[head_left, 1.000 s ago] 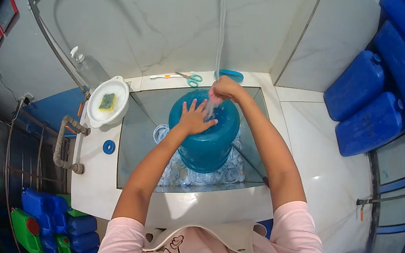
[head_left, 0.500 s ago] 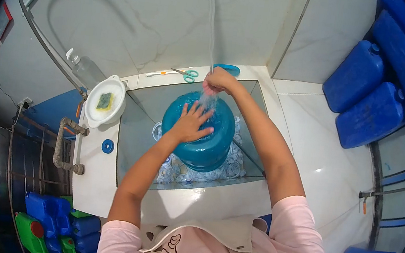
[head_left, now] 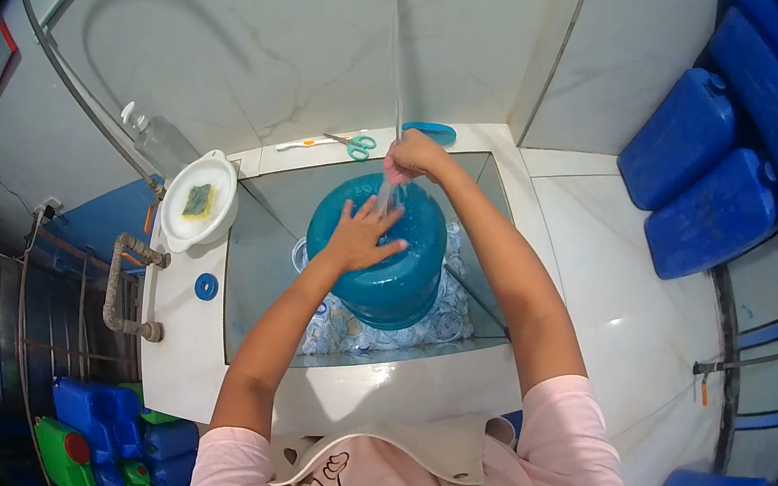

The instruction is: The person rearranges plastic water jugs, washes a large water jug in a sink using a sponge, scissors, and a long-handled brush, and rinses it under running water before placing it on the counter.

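A large teal round container (head_left: 394, 287) stands in the glass-walled basin (head_left: 266, 229), on a layer of whitish round pieces (head_left: 447, 322). Flat on its top, fingers spread, lies my left hand (head_left: 362, 240). Above the container's far edge my right hand (head_left: 414, 158) is closed round the lower end of a clear hose (head_left: 394, 42) that hangs from above. Water runs from the hose onto the container's top, beside the fingers of my left hand.
A white bowl (head_left: 224, 215) with a green and yellow sponge (head_left: 198, 201) stands at the left, near a pump bottle (head_left: 156, 140) and a blue ring (head_left: 206, 287). Scissors (head_left: 359, 147) and a teal brush (head_left: 432, 133) lie behind the basin. Blue jugs (head_left: 714, 213) are at the right.
My right hand and the hose have shifted a little to the left over the container. My left hand stays spread on its top. The whole view has moved slightly.
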A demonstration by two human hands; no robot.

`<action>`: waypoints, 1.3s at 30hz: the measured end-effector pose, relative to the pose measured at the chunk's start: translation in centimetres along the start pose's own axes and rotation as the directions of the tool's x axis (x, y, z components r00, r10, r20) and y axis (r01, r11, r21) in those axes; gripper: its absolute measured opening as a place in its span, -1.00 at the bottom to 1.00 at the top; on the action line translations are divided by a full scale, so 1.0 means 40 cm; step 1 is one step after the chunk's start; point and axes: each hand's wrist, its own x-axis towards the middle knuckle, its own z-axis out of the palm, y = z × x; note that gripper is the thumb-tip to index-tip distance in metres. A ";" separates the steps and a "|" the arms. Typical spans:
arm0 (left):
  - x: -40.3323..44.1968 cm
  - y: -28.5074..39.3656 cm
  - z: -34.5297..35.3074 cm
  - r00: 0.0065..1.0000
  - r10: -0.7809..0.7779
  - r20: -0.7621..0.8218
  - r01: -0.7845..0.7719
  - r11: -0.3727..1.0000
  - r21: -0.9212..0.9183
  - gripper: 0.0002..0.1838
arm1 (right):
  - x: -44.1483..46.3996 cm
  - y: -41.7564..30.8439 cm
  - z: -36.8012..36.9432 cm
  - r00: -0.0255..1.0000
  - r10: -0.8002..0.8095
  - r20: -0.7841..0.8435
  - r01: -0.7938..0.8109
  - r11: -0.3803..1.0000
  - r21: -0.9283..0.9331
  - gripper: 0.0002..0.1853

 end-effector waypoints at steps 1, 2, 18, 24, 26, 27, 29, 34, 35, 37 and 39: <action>0.005 0.001 -0.013 0.995 -0.083 0.052 0.084 0.996 -0.023 -0.21 | -0.001 -0.001 0.003 1.000 -0.010 -0.007 0.010 1.000 -0.023 -0.82; 0.019 -0.009 0.011 0.964 -0.266 -0.011 0.265 0.963 -0.040 -0.15 | -0.001 -0.003 0.006 1.000 -0.021 -0.014 0.020 0.999 -0.050 -0.82; -0.024 0.005 0.001 0.591 -0.807 0.000 0.789 0.578 -0.207 -0.12 | -0.007 0.006 0.007 0.999 -0.014 -0.037 0.011 0.996 -0.092 -0.82; -0.022 -0.003 0.011 0.767 -0.639 -0.053 0.629 0.766 -0.129 -0.13 | -0.024 -0.015 0.001 0.996 0.062 0.059 -0.071 0.985 0.159 -0.85; -0.030 0.005 0.008 0.932 -0.351 -0.086 0.353 0.936 0.005 -0.19 | -0.021 -0.029 0.002 0.996 0.058 0.070 -0.074 0.962 0.263 -0.85; -0.039 0.001 0.007 0.931 -0.354 -0.089 0.355 0.935 0.004 -0.19 | -0.022 -0.034 0.004 0.996 0.055 0.071 -0.071 0.963 0.261 -0.85; -0.054 -0.015 -0.003 0.959 0.282 0.004 -0.282 0.958 0.059 -0.24 | -0.027 -0.042 0.011 0.998 0.049 0.046 -0.058 0.976 0.209 -0.85; 0.001 -0.003 0.038 0.980 -0.077 -0.185 0.096 0.991 0.096 -0.28 | -0.037 -0.026 0.005 0.998 0.045 0.047 -0.053 0.984 0.171 -0.85; 0.009 0.016 0.044 0.962 -0.208 -0.177 0.221 0.973 0.061 -0.29 | -0.041 -0.028 0.002 0.998 0.050 0.040 -0.056 0.987 0.149 -0.85; -0.003 0.028 0.033 0.928 -0.336 -0.163 0.346 0.938 0.033 -0.29 | -0.037 -0.024 0.003 0.999 0.050 0.021 -0.052 0.988 0.144 -0.86; -0.034 0.021 0.019 0.994 0.087 -0.064 -0.083 0.994 0.076 -0.29 | -0.024 -0.021 0.007 0.999 0.045 0.008 -0.046 0.990 0.136 -0.86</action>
